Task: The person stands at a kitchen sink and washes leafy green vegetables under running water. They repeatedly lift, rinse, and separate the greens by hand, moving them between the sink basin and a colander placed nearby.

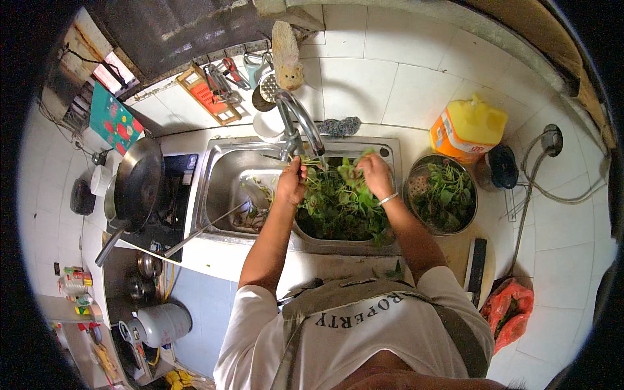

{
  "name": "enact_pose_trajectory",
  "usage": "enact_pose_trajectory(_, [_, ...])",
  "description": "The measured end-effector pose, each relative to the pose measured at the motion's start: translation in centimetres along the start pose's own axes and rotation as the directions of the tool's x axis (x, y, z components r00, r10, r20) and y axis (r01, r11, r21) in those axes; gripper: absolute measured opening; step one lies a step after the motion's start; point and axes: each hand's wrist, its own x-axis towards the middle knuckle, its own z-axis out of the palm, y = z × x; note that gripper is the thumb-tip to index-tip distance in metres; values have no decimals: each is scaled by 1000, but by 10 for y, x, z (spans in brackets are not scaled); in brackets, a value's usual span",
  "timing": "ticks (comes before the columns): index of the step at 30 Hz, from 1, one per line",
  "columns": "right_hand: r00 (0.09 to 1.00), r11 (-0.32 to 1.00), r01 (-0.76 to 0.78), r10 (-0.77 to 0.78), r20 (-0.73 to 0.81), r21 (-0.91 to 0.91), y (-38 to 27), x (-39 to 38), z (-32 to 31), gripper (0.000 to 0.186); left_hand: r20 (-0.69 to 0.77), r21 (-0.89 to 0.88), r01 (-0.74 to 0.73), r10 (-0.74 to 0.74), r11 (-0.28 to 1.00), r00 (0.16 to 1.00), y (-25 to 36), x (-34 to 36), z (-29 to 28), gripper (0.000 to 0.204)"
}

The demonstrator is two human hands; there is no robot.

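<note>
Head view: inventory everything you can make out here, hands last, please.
double-basin sink: one, silver, centre
faucet: one, silver, behind sink
round bowl: one, metal grey, right of sink
leafy greens: many, green, right basin and bowl
jug: one, yellow, back right
scrubber: one, grey, behind sink
grater: one, orange, back wall
hanging utensils: several, mixed colours, back wall
wok: one, black, left of sink
cooktop: one, black, beside wok
gas cylinder: one, grey, lower left
plastic bag: one, red, lower right
left hand: one, bare, gripping greens beside faucet
right hand: one, bare, gripping greens over right basin
</note>
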Motion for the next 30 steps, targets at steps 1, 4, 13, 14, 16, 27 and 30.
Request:
enact_pose_trajectory(1, [995,999,38,-37,95,-13,-7,-3,5,16,-3,-10,30,-30,999,1000,0,0,3,17])
enact_pose_trajectory(4, [935,980,186,-154,319,-70,-37,-18,21,17,57,-53,121,-118,991,991,-10,1,4,16])
enact_pose_trajectory(13, [897,974,225,-217,385,26,-42,-35,42,14,67,-93,101,-95,991,993,-22,4,6,16])
enact_pose_trajectory(14, [901,981,190,-189,390,36,-41,-35,43,15,64,-100,92,-86,991,994,-21,4,7,16])
enact_pose_trajectory(16, [913,992,123,-121,391,21,-40,-35,43,15,65,-117,92,-85,989,994,-22,3,8,16])
enact_pose_trajectory(27, [957,995,9,-38,286,101,-30,-38,54,16,174,-249,217,-177,944,969,-21,8,3,22])
enact_pose_trajectory(30, [989,994,-2,-14,148,107,-23,-32,56,15,123,-184,282,-263,941,957,-16,-8,13,26])
